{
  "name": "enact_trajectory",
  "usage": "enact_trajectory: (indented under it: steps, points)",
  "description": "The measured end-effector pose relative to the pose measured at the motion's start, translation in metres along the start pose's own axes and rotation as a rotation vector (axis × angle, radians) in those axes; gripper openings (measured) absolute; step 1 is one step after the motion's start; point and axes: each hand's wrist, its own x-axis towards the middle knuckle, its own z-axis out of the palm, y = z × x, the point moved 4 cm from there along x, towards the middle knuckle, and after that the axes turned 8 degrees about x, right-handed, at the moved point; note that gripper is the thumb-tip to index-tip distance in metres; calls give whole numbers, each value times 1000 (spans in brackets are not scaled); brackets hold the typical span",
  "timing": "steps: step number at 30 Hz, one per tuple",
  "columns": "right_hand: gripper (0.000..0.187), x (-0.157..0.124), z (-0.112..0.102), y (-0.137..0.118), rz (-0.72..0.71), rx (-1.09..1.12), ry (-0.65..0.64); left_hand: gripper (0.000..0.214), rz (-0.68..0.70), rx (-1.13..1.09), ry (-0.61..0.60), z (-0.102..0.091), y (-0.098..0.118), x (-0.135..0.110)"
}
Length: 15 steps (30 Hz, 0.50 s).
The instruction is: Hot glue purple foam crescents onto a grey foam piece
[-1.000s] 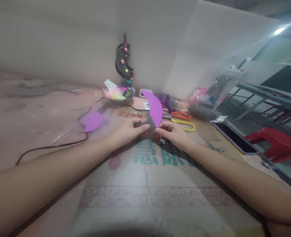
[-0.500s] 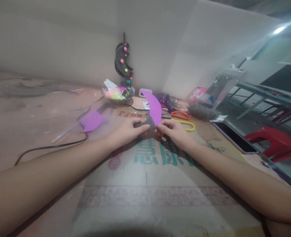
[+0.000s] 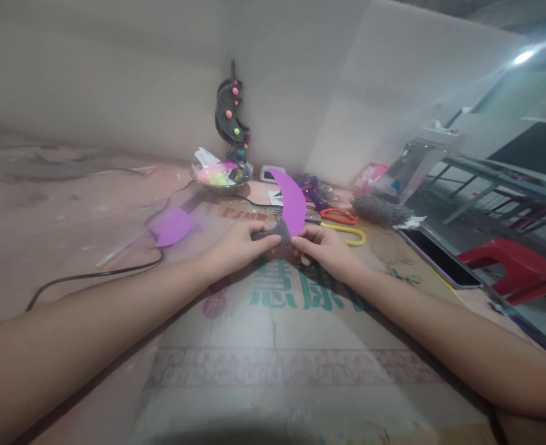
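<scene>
A purple crescent-shaped foam piece (image 3: pixel 292 201) stands upright between my hands, its lower tip wrapped in grey yarn (image 3: pixel 273 233). My left hand (image 3: pixel 236 247) pinches the grey-wrapped tip from the left. My right hand (image 3: pixel 323 247) pinches the same piece from the right, fingertips at the crescent's lower edge. Both hands rest on a flattened cardboard sheet (image 3: pixel 282 334) with green printed characters.
Another purple foam cut-out (image 3: pixel 173 227) lies to the left beside a black cable (image 3: pixel 97 275). Behind are a metal bowl of colourful bits (image 3: pixel 220 178), a dark crescent ornament with pompoms (image 3: pixel 231 117), orange scissors (image 3: pixel 338 216), a glue gun (image 3: pixel 310 188), a yarn roll (image 3: pixel 379 211), a phone (image 3: pixel 442 259) and a red stool (image 3: pixel 523 269).
My hands stay at the crescent's wrapped tip. The crescent tilted slightly and my right fingers shifted a little along its lower edge.
</scene>
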Motion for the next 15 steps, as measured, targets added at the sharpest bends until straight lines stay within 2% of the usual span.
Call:
enact_trajectory:
  steps: [15]
  points:
    - [24,1,2,0,-13,-63,-14,26,-10,23,9,0,-2,2]
